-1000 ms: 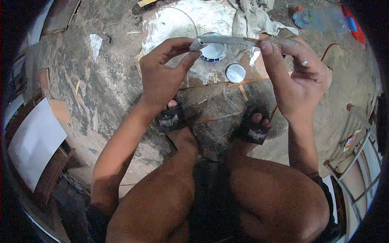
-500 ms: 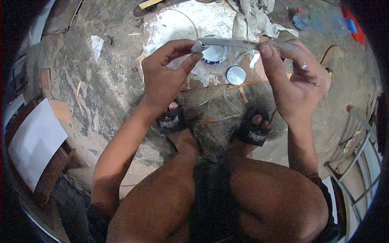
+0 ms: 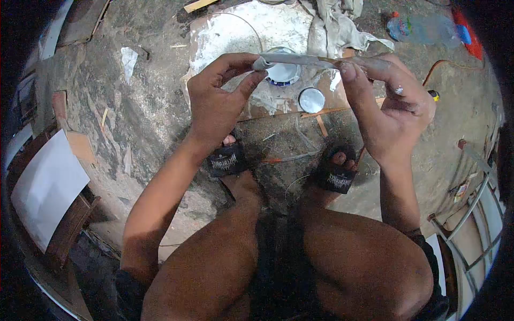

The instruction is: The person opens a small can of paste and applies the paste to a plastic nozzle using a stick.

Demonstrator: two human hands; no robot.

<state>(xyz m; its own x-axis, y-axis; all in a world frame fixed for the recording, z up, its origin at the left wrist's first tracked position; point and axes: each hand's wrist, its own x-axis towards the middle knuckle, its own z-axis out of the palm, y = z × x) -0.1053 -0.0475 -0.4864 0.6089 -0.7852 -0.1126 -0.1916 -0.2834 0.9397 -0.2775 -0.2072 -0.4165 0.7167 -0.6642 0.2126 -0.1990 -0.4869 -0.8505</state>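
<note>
Between both hands stretches a thin grey-white strip (image 3: pixel 294 58), roughly level, with a curled or rolled left end and a brownish right end; its exact kind is unclear. My left hand (image 3: pixel 217 101) pinches the curled end between thumb and fingers. At the other end, my right hand (image 3: pixel 393 107) grips the strip with thumb and forefinger, and white smears mark its fingers. Directly below the strip, partly covered by it, stands an open can (image 3: pixel 284 74) of white paint-like stuff. A round white-coated lid (image 3: pixel 311 100) lies just right of the can.
The can stands on a white-stained board (image 3: pixel 225 40) on the floor. Behind it lies a crumpled cloth (image 3: pixel 337 24), with a plastic bottle (image 3: pixel 423 28) at far right. A white panel (image 3: pixel 51 187) leans at left, and a metal frame (image 3: pixel 476 230) stands at right.
The strip has turned slightly about its length, and its curled left end looks smaller and tighter. Both hands keep their hold and have barely shifted.
</note>
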